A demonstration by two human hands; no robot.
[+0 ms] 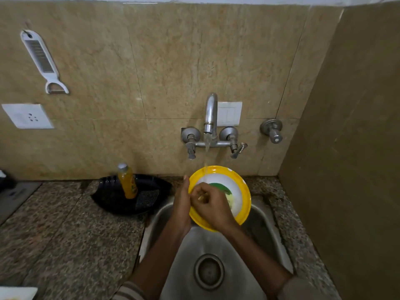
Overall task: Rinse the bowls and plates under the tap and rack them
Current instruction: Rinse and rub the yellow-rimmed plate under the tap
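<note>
A yellow-rimmed plate (239, 187) with a white face and a green picture is held tilted over the steel sink (216, 245). Water runs from the wall tap (211, 118) onto the plate's upper edge. My left hand (181, 204) grips the plate's left rim from behind. My right hand (211, 205) rests curled on the plate's face, fingers pressed against it near the left edge. Whether it holds a scrubber is unclear.
A black tray (112, 198) on the granite counter left of the sink holds an orange bottle (127, 180). A grater (42, 59) and a socket (28, 115) are on the wall at left. A brown side wall stands close at right. A white object (17, 293) shows at the bottom left corner.
</note>
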